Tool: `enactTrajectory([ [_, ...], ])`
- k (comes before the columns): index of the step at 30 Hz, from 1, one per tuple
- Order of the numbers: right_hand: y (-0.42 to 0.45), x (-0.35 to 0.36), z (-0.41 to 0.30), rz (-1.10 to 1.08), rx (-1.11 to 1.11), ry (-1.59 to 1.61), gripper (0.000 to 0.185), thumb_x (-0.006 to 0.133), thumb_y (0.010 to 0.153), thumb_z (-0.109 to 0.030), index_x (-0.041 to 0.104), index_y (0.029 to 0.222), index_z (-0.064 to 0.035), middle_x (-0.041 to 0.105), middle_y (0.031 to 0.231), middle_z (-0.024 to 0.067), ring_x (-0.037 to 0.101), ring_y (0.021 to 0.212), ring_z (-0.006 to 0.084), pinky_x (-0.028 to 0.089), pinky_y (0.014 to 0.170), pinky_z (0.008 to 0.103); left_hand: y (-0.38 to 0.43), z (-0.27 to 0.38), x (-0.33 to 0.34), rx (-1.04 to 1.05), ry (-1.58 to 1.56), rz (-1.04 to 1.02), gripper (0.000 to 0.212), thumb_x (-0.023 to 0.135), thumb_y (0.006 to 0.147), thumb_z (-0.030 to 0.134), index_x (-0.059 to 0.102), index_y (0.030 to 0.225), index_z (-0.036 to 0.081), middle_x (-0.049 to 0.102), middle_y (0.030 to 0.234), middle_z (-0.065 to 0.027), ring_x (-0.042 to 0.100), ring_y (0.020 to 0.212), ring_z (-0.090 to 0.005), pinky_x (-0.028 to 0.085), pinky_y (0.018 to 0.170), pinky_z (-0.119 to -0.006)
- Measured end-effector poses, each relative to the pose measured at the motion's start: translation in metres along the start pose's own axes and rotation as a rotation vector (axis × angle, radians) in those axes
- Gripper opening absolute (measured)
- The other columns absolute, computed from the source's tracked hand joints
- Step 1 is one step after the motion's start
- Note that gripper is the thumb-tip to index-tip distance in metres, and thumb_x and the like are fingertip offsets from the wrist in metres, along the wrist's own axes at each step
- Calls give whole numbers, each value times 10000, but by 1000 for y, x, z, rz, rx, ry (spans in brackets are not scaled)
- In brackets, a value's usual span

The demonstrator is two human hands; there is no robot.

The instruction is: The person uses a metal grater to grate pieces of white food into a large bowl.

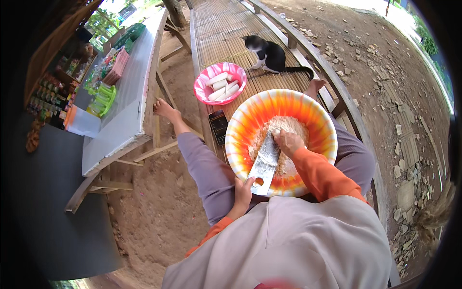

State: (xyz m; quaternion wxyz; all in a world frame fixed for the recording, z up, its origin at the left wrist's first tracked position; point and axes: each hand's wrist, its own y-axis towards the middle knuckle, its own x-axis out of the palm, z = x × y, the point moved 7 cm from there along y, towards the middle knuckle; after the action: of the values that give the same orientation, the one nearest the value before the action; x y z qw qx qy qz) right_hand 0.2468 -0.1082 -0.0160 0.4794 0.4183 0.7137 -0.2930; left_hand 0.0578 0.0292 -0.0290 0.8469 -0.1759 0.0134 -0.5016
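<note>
A large orange, yellow and white basin (pixel 238 126) rests between my legs, with a mound of pale grated food (pixel 288 124) in it. A flat metal grater (pixel 266 159) slants down into the basin. My left hand (pixel 243 193) holds the grater's lower end, beside its round hole. My right hand (pixel 290 141) is closed around a small white piece, mostly hidden by the fingers, against the grater's upper part. Beyond the basin, a pink and white bowl (pixel 202 90) holds several peeled white root pieces (pixel 219 85).
A black and white cat (pixel 272 54) sits on the slatted bamboo bench (pixel 220 27). A phone (pixel 218 126) lies beside the basin. A wooden rail (pixel 325 65) runs along the right. At left stands a table (pixel 122 112) with a pink basket (pixel 117 67) and a green rack (pixel 106 99).
</note>
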Motion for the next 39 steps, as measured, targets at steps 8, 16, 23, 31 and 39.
enactTrajectory([
  [8,-47,-21,-63,-192,-269,-153,209,448,849,-193,611,798,-73,595,848,136,645,679,270,511,542,412,4,-12,-9,37,0,34,365,565,769,92,418,1068,-54,531,1020,-113,517,909,-177,403,815,-286],
  [16,-1,13,-29,-105,-203,-214,225,453,833,-241,576,885,-61,616,839,167,640,753,293,514,623,425,1,-4,-4,-2,24,37,399,548,772,84,391,1120,-32,517,1052,-102,512,940,-171,392,843,-282],
  [23,-5,10,-10,-47,-79,-102,240,466,832,-241,585,867,-36,632,766,152,645,722,272,513,561,397,1,-8,-3,11,-21,14,407,558,773,96,392,1120,-35,516,1055,-109,509,946,-179,388,850,-287],
  [31,-52,-7,-52,23,-357,104,322,487,828,-341,534,847,-22,577,563,165,601,497,303,447,399,433,0,-7,-6,-20,-42,26,429,548,764,60,380,1149,-32,512,1084,-117,510,963,-190,383,863,-290],
  [39,11,26,19,-77,113,109,363,453,825,-330,591,812,5,633,759,189,627,695,338,490,610,428,3,-7,-2,-17,-62,-35,480,520,783,64,327,1207,-52,466,1167,-141,474,1055,-218,350,917,-307],
])
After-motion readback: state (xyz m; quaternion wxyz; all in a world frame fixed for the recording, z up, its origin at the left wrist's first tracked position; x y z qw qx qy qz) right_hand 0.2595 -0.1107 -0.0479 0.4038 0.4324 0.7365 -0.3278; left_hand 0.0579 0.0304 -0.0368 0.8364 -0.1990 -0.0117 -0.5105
